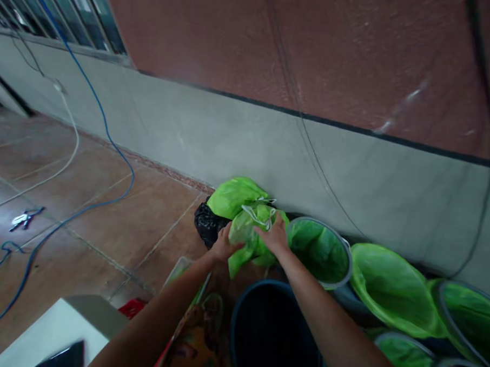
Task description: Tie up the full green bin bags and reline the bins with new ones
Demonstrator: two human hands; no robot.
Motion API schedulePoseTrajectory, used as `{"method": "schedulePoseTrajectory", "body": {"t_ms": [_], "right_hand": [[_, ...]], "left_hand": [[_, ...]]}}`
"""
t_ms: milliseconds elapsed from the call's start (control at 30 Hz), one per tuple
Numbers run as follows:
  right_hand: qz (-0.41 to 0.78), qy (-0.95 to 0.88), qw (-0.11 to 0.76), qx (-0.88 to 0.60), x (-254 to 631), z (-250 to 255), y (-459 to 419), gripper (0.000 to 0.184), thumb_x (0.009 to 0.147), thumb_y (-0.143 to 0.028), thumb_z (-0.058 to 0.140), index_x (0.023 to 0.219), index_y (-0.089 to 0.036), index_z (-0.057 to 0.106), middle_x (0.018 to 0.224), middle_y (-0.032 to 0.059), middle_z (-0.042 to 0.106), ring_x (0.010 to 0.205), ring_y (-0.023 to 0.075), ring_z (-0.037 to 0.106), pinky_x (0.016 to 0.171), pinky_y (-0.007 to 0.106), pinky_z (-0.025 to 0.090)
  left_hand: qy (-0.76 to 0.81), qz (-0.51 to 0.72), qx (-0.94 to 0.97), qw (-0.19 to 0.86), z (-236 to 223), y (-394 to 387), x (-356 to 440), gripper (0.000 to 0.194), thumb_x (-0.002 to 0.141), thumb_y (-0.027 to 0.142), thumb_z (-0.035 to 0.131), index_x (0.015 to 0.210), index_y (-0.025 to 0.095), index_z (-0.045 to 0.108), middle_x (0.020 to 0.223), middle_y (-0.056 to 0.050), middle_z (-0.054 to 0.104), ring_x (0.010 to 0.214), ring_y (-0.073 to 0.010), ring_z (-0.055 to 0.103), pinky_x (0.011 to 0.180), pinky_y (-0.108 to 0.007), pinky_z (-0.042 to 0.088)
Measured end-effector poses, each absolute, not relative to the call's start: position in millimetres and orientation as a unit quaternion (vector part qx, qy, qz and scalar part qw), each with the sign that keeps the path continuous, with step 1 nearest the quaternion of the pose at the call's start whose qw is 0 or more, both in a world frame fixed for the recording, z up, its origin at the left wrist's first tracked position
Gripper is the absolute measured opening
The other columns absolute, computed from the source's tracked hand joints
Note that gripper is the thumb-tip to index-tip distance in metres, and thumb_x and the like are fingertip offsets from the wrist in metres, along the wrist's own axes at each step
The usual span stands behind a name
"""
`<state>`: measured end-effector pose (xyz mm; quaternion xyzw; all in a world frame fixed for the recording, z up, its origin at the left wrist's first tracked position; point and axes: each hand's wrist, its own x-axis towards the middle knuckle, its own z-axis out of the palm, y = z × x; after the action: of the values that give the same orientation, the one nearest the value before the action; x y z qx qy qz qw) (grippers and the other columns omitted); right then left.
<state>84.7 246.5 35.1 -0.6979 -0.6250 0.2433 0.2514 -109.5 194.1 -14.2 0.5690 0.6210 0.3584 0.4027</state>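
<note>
A light green garbage bag (245,233) with a white drawstring lies beyond the dark bucket (234,329). My left hand (225,244) holds its left side, thumb reaching across the front. On its right side my right hand (275,239) grips the plastic near the drawstring, thumb and fingers apart around it. Behind it, against the wall, rests a fuller green bag (237,194). A black plastic bag (208,224) sits just left of both. The underside of the held bag is partly hidden.
Several bins lined with green bags, among them a grey-rimmed bin (321,252) and a wide-lined bin (395,287), stand along the wall at right. A white box (68,332) bears a dark phone (61,356). A blue cable (105,124) and keys (26,218) lie left.
</note>
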Motion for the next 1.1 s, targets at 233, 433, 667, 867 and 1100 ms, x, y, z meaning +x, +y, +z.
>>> {"method": "schedulePoseTrajectory", "body": {"t_ms": [233,433,667,867,1100], "right_hand": [[0.187,-0.74,0.017,-0.646,72.2,-44.8,257.4,0.079,0.087,-0.04,0.052,0.154,-0.008,0.025,0.16,0.0171,0.026,0.148,0.0357,0.018,0.116,0.046,0.027],[0.161,-0.736,-0.044,-0.656,62.2,-91.0,308.9,0.076,0.09,-0.044,0.047,0.156,-0.011,0.025,0.16,0.0195,0.025,0.147,0.0376,0.018,0.112,0.05,0.029],[0.151,-0.758,-0.033,-0.633,52.1,-135.3,346.1,0.055,0.092,-0.04,0.046,0.143,-0.018,0.051,0.149,0.0147,0.046,0.142,0.0386,0.026,0.109,0.049,0.035],[0.159,-0.756,0.051,-0.632,66.4,-131.8,341.1,0.061,0.082,-0.042,0.061,0.135,-0.013,0.056,0.146,0.0167,0.046,0.14,0.0372,0.03,0.114,0.046,0.032],[0.171,-0.679,0.115,-0.704,89.7,-73.5,282.3,0.104,0.068,-0.053,0.072,0.15,-0.009,0.025,0.144,0.0242,0.042,0.133,0.0376,0.044,0.105,0.046,0.043]], "left_hand": [[0.606,0.143,0.722,0.303,-49.8,218.6,-77.4,0.105,0.066,0.029,0.079,0.155,0.018,0.025,0.161,-0.021,0.021,0.147,-0.0401,0.024,0.113,-0.055,0.037],[0.672,0.04,0.708,0.215,-77.9,269.0,-74.2,0.075,0.088,0.012,0.046,0.157,0.032,0.023,0.162,-0.009,0.027,0.145,-0.0323,0.029,0.107,-0.053,0.042],[0.688,0.007,0.697,0.204,-114.7,310.0,-80.0,0.069,0.091,0.012,0.038,0.156,0.03,0.024,0.158,-0.01,0.032,0.135,-0.0338,0.04,0.106,-0.052,0.042],[0.662,0.092,0.709,0.225,-101.2,285.7,-97.5,0.08,0.082,0.027,0.065,0.153,0.026,0.028,0.16,-0.015,0.025,0.14,-0.036,0.035,0.111,-0.05,0.035],[0.695,0.256,0.603,0.297,-90.3,223.2,-130.1,0.073,0.08,0.029,0.066,0.146,0.015,0.039,0.153,-0.019,0.037,0.139,-0.0327,0.041,0.114,-0.044,0.036]]}}
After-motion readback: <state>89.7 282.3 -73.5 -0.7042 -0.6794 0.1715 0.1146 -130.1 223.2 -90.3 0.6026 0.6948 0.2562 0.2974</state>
